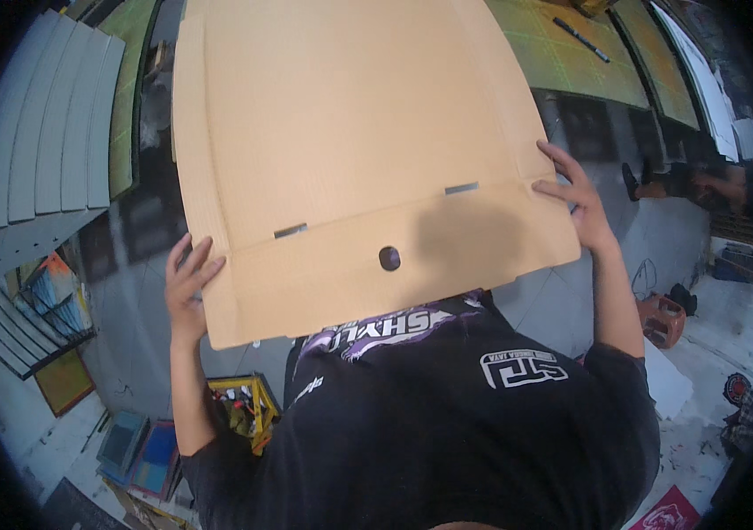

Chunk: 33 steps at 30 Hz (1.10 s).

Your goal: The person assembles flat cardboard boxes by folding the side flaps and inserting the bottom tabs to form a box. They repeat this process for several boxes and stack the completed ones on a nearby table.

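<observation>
A large flat sheet of brown die-cut cardboard (350, 115) stretches from my chest out past the top of the head view. It has crease lines, two narrow slots and a round hole along its near flap. My left hand (188, 287) grips the near left edge, fingers lying on top and the thumb hidden or pressed at the rim. On the opposite edge, my right hand (575, 194) holds the cardboard with its fingers over the upper face. The undersides of both grips are hidden by the sheet.
Stacked grey panels (49, 115) stand at the left. A dark marker pen (581, 40) lies on a yellow-green table (562, 71) at the far right. Another person's leg (668, 187) shows at right, above an orange plastic stool (662, 320). Framed screens (142, 450) lean at lower left.
</observation>
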{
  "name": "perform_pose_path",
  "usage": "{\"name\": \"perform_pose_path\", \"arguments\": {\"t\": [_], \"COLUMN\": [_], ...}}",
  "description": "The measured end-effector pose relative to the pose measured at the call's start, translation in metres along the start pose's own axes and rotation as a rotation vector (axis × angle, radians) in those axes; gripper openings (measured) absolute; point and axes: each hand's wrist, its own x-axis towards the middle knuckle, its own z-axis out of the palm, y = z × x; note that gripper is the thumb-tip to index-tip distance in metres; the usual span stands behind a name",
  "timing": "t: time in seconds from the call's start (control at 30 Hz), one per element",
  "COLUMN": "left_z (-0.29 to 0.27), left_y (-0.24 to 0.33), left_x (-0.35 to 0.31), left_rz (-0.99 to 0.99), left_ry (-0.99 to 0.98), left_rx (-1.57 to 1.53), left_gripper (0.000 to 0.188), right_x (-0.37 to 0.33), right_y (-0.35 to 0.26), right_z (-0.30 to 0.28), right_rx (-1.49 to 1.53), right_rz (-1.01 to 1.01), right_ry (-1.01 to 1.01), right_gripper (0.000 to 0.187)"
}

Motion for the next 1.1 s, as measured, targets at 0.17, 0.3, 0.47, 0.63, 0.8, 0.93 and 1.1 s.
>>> {"name": "perform_pose_path", "arguments": {"t": [0.17, 0.3, 0.47, 0.63, 0.8, 0.93, 1.1], "left_z": [0.013, 0.022, 0.033, 0.012, -0.001, -0.005, -0.005], "left_y": [-0.033, -0.05, -0.028, 0.05, 0.079, 0.084, 0.083], "left_x": [0.0, -0.01, -0.005, 0.046, 0.067, 0.071, 0.071], "left_rz": [-0.348, -0.323, -0.53, -0.243, -0.071, -0.204, -0.208], "left_ry": [0.024, 0.016, 0.301, 0.202, -0.089, -0.129, -0.137], "left_rx": [-0.751, -0.969, -1.311, -0.305, 0.094, -0.082, -0.088], "left_gripper": [0.02, 0.019, 0.02, 0.02, 0.016, 0.013, 0.013], "right_x": [-0.007, 0.0, 0.002, 0.032, 0.055, 0.066, 0.067], "right_y": [0.031, 0.037, 0.027, -0.023, -0.054, -0.062, -0.062], "right_z": [0.009, 0.024, 0.029, 0.029, 0.023, 0.033, 0.029], "right_rx": [0.718, 0.98, 0.827, 0.337, -0.075, -0.156, -0.137], "right_rz": [0.256, 0.169, 0.46, 0.099, -0.013, 0.141, 0.14], "right_ry": [0.104, 0.179, 0.318, 0.122, -0.042, -0.002, -0.057], "right_gripper": [0.018, 0.014, 0.022, 0.027, 0.017, 0.016, 0.021]}}
